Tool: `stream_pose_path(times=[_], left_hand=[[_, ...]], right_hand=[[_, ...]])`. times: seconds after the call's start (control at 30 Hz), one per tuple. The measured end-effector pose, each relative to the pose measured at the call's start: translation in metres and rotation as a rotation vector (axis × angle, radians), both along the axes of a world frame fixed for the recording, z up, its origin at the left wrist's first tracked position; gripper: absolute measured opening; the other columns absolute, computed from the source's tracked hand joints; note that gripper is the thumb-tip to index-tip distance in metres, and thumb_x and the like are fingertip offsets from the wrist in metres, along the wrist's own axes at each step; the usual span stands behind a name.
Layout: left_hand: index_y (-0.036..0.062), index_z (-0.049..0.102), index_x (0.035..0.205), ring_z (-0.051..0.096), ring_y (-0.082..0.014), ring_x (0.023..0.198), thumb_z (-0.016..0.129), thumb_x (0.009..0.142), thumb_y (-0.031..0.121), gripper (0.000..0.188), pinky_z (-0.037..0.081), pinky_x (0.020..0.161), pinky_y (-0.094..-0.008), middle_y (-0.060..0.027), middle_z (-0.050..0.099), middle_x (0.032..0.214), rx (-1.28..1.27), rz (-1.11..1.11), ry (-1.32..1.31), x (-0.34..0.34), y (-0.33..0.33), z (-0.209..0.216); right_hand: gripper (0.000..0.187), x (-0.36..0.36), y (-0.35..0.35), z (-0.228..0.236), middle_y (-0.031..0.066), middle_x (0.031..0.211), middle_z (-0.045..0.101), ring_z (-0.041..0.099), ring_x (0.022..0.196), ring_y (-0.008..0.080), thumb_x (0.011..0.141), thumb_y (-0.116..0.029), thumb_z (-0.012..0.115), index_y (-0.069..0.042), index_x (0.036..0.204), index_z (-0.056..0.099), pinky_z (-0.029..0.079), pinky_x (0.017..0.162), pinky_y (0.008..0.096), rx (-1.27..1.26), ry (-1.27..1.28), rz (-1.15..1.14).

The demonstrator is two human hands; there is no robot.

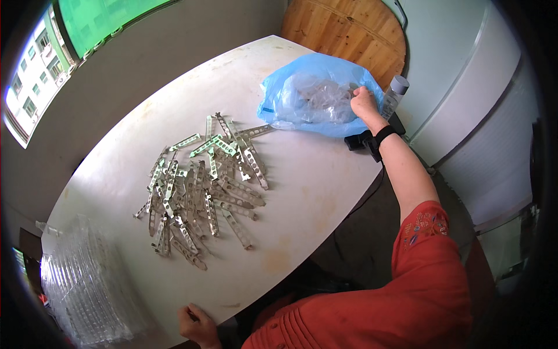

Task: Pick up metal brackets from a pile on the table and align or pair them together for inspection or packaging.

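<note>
Blue plastic bag (pixel 322 63) lies at one o'clock on the white table (pixel 296 198), with crumpled clear film (pixel 334 107) bunched inside it; what the film wraps is hard to make out. Right hand (pixel 364 102) sits at the bag's three o'clock edge, fingers curled in — I cannot tell whether they pinch the plastic; left hand (pixel 197 326) is at seven o'clock by the table's near edge, half curled, and I cannot tell whether it holds anything. Perforated metal strips (pixel 200 186) spread in a loose heap at nine o'clock, lying partly between the left hand and the bag; one strip's end points up to the bag's eight o'clock edge. Clear ribbed trays (pixel 87 279) sit at eight o'clock — well apart from the bag; a grey-capped bottle (pixel 393 98) shows just beside the right hand at two o'clock; a round wooden board (pixel 354 35) stands behind the bag.
</note>
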State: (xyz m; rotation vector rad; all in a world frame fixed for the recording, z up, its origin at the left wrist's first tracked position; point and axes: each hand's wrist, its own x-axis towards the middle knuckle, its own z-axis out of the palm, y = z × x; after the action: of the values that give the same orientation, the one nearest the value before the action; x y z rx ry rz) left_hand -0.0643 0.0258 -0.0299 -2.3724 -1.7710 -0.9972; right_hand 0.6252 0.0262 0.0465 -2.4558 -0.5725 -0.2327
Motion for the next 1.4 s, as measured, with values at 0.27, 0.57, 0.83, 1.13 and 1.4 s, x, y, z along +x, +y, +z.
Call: stream_pose_path(times=[0.27,0.57,0.83,1.13,1.4], left_hand=[[0.0059,0.059,0.074,0.053,-0.0306,0.049,0.066,0.093,0.016,0.022,0.041,0.047,-0.0409,-0.0115,0.056,0.061,0.03,0.019,0.033,0.005,0.001,0.005],[0.0063,0.06,0.074,0.054,-0.0312,0.048,0.067,0.093,0.018,0.023,0.042,0.047,-0.041,-0.0115,0.057,0.06,0.03,0.023,0.028,0.005,0.001,0.006],[0.0061,0.06,0.074,0.054,-0.0315,0.048,0.067,0.092,0.015,0.021,0.042,0.047,-0.0404,-0.0117,0.057,0.06,0.036,0.009,0.042,0.004,0.002,0.004],[0.0047,0.062,0.074,0.052,-0.0286,0.047,0.067,0.092,0.013,0.021,0.041,0.046,-0.0391,-0.0115,0.059,0.06,0.041,0.023,0.035,0.002,0.002,0.003],[0.0019,0.057,0.08,0.052,-0.0275,0.052,0.064,0.093,0.008,0.016,0.041,0.05,-0.0377,-0.012,0.054,0.064,-0.085,0.041,-0.127,0.0,-0.001,-0.003]], right_hand=[[0.022,-0.017,-0.012,-0.012,0.0153,0.097,0.074,0.07,0.092,0.0322,0.078,-0.005,0.058,-0.009,0.096,0.071,0.054,0.081,0.0399,-0.093,0.088,0.457],[0.056,-0.045,0.016,-0.02,0.0206,0.127,0.066,0.062,0.119,0.0327,0.077,-0.004,0.055,-0.007,0.133,0.063,0.048,0.099,0.0373,-0.144,0.279,0.758],[0.05,-0.029,0.026,-0.042,0.0213,0.137,0.06,0.058,0.125,0.0366,0.086,-0.012,0.062,-0.003,0.135,0.057,0.046,0.105,0.0412,-0.206,0.137,0.514],[0.024,-0.1,0.028,-0.004,0.0234,0.128,0.057,0.061,0.11,0.0428,0.086,-0.011,0.059,-0.006,0.108,0.066,0.051,0.096,0.0464,-0.132,-0.174,0.509],[0.041,-0.135,0.075,-0.029,0.0242,0.143,0.051,0.056,0.127,0.0401,0.088,-0.018,0.06,-0.012,0.128,0.065,0.048,0.104,0.0473,-0.18,-0.283,0.944]])
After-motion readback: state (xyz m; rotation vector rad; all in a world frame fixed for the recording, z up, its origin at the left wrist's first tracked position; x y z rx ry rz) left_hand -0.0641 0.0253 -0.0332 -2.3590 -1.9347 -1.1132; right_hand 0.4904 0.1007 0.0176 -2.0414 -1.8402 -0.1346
